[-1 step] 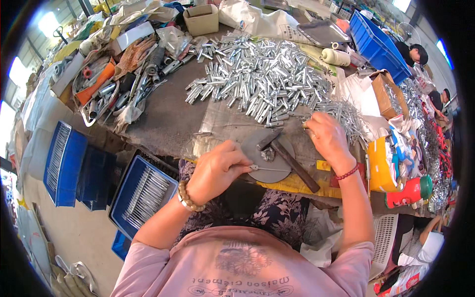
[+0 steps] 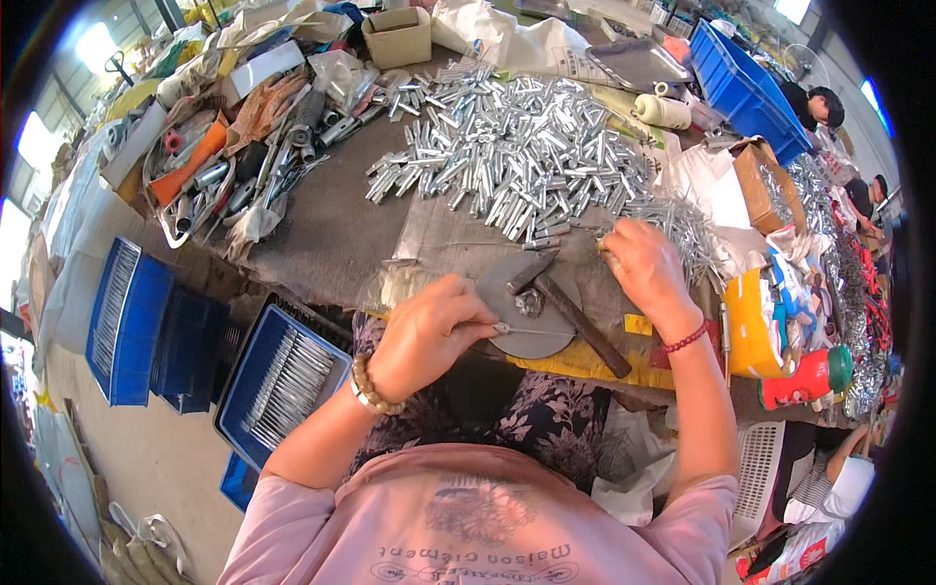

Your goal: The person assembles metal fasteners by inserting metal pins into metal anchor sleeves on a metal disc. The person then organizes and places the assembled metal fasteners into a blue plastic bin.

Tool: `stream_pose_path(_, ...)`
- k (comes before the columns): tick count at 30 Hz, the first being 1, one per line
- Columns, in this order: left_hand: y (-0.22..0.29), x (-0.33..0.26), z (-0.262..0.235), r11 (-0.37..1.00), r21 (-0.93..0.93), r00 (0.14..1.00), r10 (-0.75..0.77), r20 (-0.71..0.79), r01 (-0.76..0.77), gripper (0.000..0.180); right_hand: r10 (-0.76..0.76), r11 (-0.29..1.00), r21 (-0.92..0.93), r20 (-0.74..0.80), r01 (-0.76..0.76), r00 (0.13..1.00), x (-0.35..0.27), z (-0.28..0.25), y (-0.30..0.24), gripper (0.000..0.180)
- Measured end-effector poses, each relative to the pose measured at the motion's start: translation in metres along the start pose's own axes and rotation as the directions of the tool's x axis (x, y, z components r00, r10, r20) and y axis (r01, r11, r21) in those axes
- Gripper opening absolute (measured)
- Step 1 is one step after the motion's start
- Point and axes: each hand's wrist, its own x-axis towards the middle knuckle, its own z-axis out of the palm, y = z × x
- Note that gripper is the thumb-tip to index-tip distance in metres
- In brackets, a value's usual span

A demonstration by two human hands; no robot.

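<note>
My left hand pinches the end of a thin metal rod with a small flattened tip. The rod stretches rightward over a round grey plate at the table's near edge. A hammer with a dark handle lies across that plate, its head beside a small shiny metal lump. Over the table to the right, my right hand has thumb and fingers pressed together beside a heap of thin metal pins. What its fingertips hold, if anything, is too small to make out.
Beyond my hands spreads a large pile of short metal tubes. Tools and scraps crowd the left, near an orange-handled piece. Blue bins of metal rods stand lower left. A yellow box and a red jar stand right.
My right hand has shifted very slightly. The left hand still holds the rod in nearly the same place, and the hammer has not moved.
</note>
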Motion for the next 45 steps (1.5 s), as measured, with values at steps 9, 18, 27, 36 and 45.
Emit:
stream_pose_path(9, 0.005, 0.004, 0.000, 0.998, 0.058, 1.000, 0.002, 0.019, -0.004, 0.015, 0.201, 0.951, 0.240, 0.007, -0.197, 0.979, 0.001, -0.011, -0.056, 0.014)
stream_pose_path(18, 0.002, 0.001, 0.000, 0.999, 0.043, 1.000, 0.007, 0.013, -0.007, 0.017, 0.100, 0.834, 0.545, -0.003, -0.082, 0.995, -0.013, -0.004, -0.128, 0.018)
stream_pose_path(27, 0.000, 0.001, 0.002, 0.999, 0.041, 1.000, 0.027, -0.008, -0.026, 0.016, 0.111, 0.860, 0.502, -0.004, -0.094, 0.994, -0.015, 0.000, -0.128, 0.018)
stream_pose_path(36, 0.000, 0.002, 0.003, 0.998, 0.049, 0.999, 0.033, -0.010, -0.032, 0.015, 0.108, 0.855, 0.511, -0.012, -0.087, 0.994, -0.015, -0.003, -0.127, 0.017)
stream_pose_path(45, 0.001, 0.001, 0.002, 0.999, 0.034, 0.999, 0.043, -0.025, -0.043, 0.015, 0.007, 0.920, 0.392, -0.027, 0.004, 1.000, -0.011, -0.005, -0.131, 0.018)
